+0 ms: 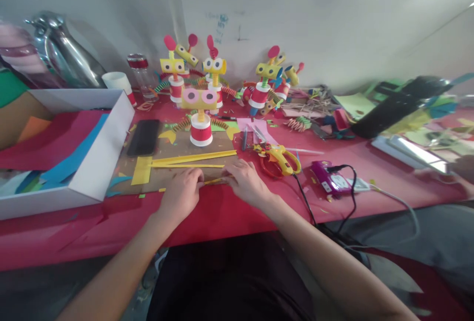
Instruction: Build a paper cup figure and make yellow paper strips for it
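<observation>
A short, narrow yellow paper strip [213, 181] stretches between my two hands near the table's front edge. My left hand [184, 190] is closed on its left end, and my right hand [245, 180] pinches the right end. Just beyond them lie two long yellow strips [192, 158] on a brown board [170, 152], with a yellow paper rectangle [141, 170] at their left. Behind the strips stands a paper cup figure [201, 131] with pink-ringed eyes and coiled arms.
Several similar figures [259, 95] stand along the wall. A white box [111, 155] of coloured paper and a phone [143, 137] are left. A yellow glue gun [281, 159], purple power socket [331, 180] and black bottle [400, 106] are right. Another person's hand [462, 170] shows far right.
</observation>
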Available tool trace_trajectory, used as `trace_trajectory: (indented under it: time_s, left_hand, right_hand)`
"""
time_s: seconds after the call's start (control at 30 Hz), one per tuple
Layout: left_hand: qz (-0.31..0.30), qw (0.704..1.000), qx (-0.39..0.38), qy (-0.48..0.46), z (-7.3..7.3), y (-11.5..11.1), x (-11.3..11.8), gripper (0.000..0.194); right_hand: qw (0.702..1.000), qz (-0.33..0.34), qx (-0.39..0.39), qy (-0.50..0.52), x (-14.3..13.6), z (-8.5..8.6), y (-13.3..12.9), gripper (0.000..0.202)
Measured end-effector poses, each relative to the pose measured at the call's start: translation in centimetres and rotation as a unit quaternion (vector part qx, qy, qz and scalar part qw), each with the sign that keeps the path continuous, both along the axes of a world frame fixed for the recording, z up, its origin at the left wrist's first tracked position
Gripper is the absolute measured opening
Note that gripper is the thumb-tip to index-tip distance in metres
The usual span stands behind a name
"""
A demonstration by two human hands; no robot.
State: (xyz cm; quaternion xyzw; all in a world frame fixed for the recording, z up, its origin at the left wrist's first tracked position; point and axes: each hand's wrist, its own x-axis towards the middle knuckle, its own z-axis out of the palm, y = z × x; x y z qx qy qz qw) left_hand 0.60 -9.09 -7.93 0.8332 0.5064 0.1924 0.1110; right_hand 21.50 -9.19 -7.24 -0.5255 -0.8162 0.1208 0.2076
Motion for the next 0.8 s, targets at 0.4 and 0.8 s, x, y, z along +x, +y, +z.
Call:
trace_trajectory:
  time_s: [0.4,0.8]
  left_hand:
    - [-0.027,0.999,-0.013,-0.018,-0.2,-0.1,-1.7,0.017]
    - [-0.066,0.994,0.07,0.057,1.8,0.0,0.4,0.014]
  right_hand:
    - [1.0,-0.012,-0.003,0.009,-0.8,-0.3,-1.6,0.02]
    - [0.998,-0.01,0.061,0.014,-1.6,0.4,-2.1,0.017]
